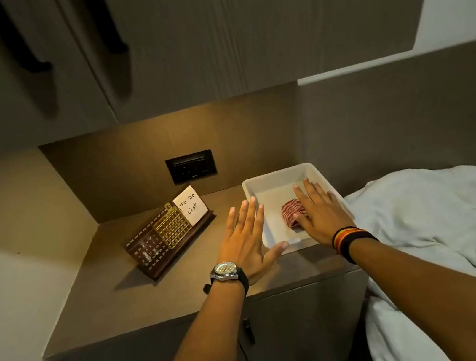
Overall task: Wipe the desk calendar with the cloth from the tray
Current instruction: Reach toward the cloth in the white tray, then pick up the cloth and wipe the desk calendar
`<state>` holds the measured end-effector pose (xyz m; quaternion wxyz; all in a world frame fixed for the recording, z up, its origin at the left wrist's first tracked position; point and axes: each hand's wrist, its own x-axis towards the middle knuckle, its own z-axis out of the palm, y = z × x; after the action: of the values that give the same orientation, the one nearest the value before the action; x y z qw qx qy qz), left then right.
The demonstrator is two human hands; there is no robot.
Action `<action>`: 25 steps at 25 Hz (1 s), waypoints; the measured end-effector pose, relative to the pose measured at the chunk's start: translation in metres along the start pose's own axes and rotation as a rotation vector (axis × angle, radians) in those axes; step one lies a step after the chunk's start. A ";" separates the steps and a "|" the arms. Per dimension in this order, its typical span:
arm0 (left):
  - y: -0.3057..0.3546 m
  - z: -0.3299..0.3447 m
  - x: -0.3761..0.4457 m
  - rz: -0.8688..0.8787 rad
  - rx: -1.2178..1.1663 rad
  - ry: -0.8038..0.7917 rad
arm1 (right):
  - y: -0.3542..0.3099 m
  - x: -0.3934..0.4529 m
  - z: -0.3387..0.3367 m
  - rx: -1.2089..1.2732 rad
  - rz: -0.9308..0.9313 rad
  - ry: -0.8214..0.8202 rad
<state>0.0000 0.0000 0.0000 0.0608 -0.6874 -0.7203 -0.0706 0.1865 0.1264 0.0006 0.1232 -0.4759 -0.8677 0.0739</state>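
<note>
Cloth point(292, 211) in tray point(265, 183), under right hand point(321, 214) fingers point(303, 198).

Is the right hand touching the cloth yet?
Cannot tell. In the head view the right hand is spread flat over the tray and overlaps the cloth, but a single view from above shows neither contact nor a gap.

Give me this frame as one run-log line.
phase: reach | right hand: open over cloth in tray | left hand: open, empty | calendar: untouched
</note>
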 end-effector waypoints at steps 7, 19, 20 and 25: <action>-0.013 0.043 0.033 0.004 -0.074 -0.128 | 0.014 0.066 0.036 -0.040 -0.031 -0.347; -0.020 0.053 0.035 0.059 -0.127 -0.232 | 0.005 0.068 0.046 0.041 0.028 -0.270; -0.022 0.049 0.034 0.065 -0.120 -0.231 | 0.005 0.067 0.045 0.060 0.038 -0.231; -0.070 0.017 0.016 0.093 0.002 -0.183 | -0.020 0.062 0.026 0.337 0.078 0.003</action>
<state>-0.0702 0.0152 -0.0148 -0.0013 -0.7235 -0.6903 -0.0040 0.1305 0.1675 -0.0108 0.1995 -0.4818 -0.8237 0.2226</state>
